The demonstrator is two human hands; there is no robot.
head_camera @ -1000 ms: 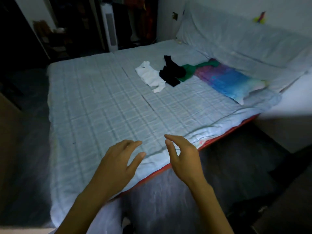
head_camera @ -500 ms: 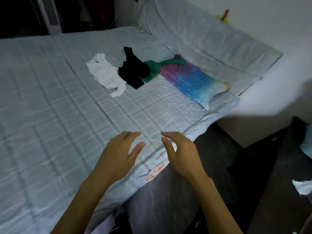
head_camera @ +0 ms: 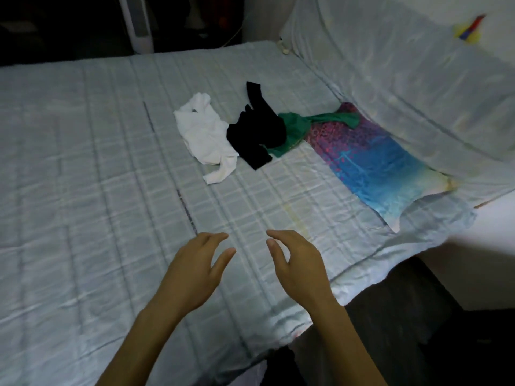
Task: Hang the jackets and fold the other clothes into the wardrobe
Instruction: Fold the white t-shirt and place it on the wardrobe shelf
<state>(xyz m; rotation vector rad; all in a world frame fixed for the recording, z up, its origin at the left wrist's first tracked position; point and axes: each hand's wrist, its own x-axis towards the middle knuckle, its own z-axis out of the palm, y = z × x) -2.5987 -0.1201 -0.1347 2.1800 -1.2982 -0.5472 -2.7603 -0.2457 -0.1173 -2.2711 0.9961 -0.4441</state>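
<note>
- The left hand (head_camera: 195, 271) is held over the near part of the bed (head_camera: 83, 162), palm down, with its fingers loosely bent and spread. It holds nothing.
- The right hand (head_camera: 298, 268) is just beside it, thumb side turned toward the left hand, fingers relaxed and slightly curved. It holds nothing either.
- The two hands are close together but do not touch.
- Three crumpled clothes lie in a row further up the bed, well apart from both hands.
- The white garment (head_camera: 204, 132) is on the left of the row, one sleeve trailing toward the near side.
- The black garment (head_camera: 256, 129) lies in the middle, touching the white one and overlapping the green one.
- The green garment (head_camera: 298, 126) is on the right, and part of it lies across the corner of a pillow (head_camera: 376, 160) coloured pink, purple and blue.
- The pillow rests against the padded headboard (head_camera: 390, 65), which is covered in the same pale checked cloth as the bed.
- A dark floor (head_camera: 418, 316) shows past the bed's near right edge.
</note>
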